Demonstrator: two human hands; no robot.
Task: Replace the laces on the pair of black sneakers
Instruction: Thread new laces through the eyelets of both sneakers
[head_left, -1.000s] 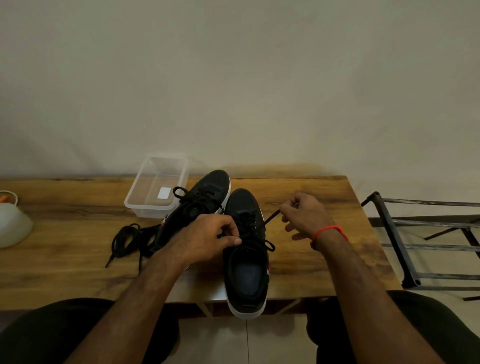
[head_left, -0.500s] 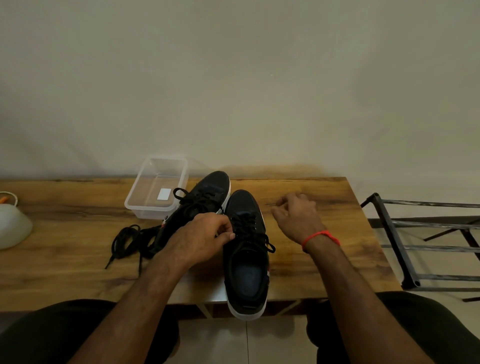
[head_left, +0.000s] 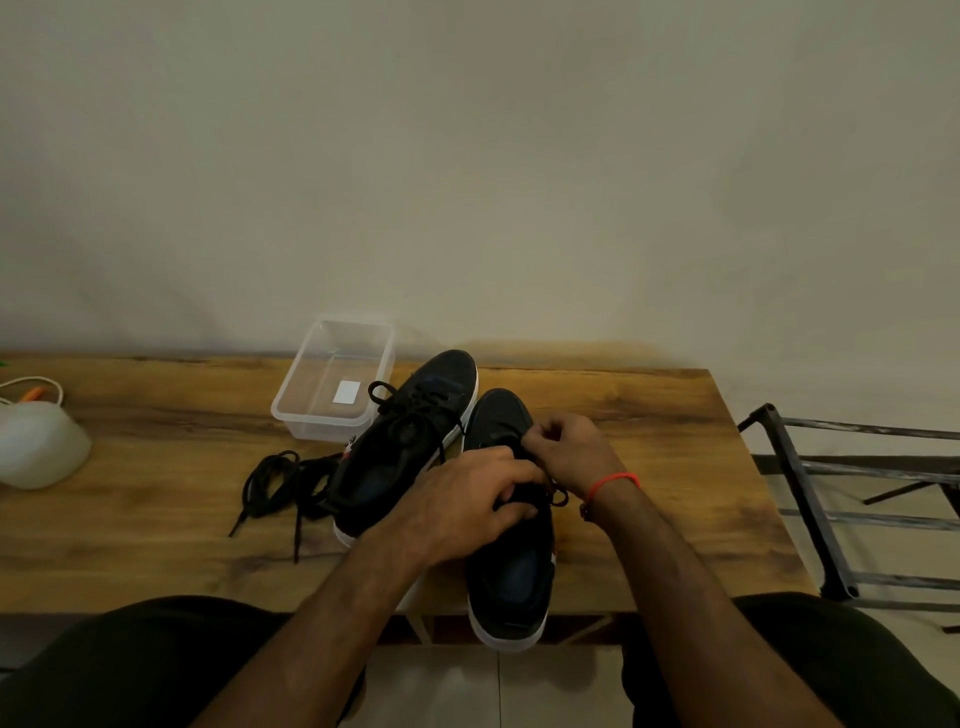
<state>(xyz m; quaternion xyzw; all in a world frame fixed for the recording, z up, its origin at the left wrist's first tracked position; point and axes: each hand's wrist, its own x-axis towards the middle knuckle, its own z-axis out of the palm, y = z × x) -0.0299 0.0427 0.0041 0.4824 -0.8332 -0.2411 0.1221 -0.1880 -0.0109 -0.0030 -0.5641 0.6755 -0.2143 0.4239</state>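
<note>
Two hands meet over the nearer black white-soled sneaker (head_left: 511, 577) on the wooden tabletop (head_left: 649, 415); left hand (head_left: 462, 512) and right hand (head_left: 574, 449) each grip, fingers curled, its black lace (head_left: 558, 496). White blank label (head_left: 347, 392) in clear plastic tub (head_left: 332, 382).

Both hands, left hand (head_left: 467, 506) and right hand (head_left: 569, 452), pinch the laces (head_left: 556, 493) on the right sneaker (head_left: 511, 582).

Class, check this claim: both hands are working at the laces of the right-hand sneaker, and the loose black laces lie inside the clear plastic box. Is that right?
Not quite. In the head view the loose black laces lie on the wooden table, beside the clear plastic box, not inside it. The left hand and right hand are indeed at the right-hand sneaker.
</note>
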